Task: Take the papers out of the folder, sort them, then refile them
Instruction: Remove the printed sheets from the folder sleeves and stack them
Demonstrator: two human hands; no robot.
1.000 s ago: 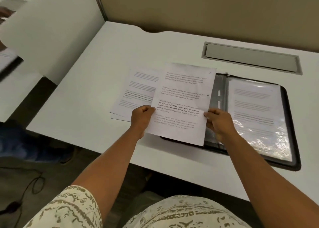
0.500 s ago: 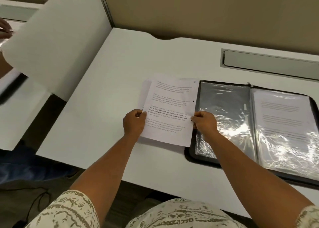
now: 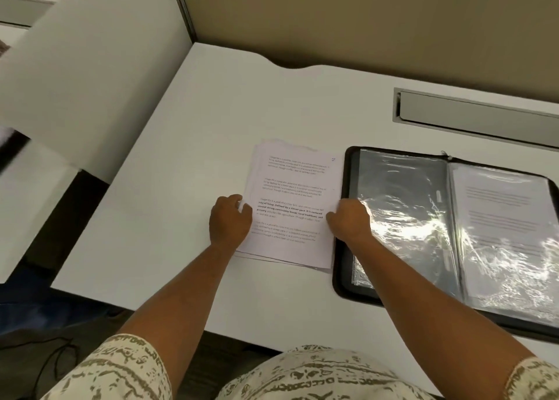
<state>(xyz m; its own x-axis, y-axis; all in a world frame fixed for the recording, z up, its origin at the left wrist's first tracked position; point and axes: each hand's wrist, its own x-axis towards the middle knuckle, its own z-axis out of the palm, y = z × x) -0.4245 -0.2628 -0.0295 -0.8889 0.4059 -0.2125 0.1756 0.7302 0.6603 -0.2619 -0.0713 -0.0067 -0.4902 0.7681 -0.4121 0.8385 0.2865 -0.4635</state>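
- Both forearms reach out from patterned short sleeves point(image 3: 121, 366) over the near edge of the white bench point(image 3: 187, 163)
- The left hand point(image 3: 230, 219) lies at the left edge of the paper stack point(image 3: 290, 206), fingers curled with the thumb on the top sheet; the right hand point(image 3: 349, 221) pinches the stack's right edge
- Half a second ago the printed sheet was held up between both hands; now it lies flat on top of the loose pile, edges roughly squared, and the sheets that fanned out to the left a second ago are covered
- Just right of the stack, close but apart, the black folder point(image 3: 340, 266) lies open as before, its glossy plastic sleeves point(image 3: 402, 218) glaring; the right-hand sleeve holds a printed page point(image 3: 502, 206)
- Farther back a grey cable slot point(image 3: 475, 112) sits in the bench, with a beige partition wall point(image 3: 363, 18) behind
- A white divider panel point(image 3: 99, 67) stands at far left
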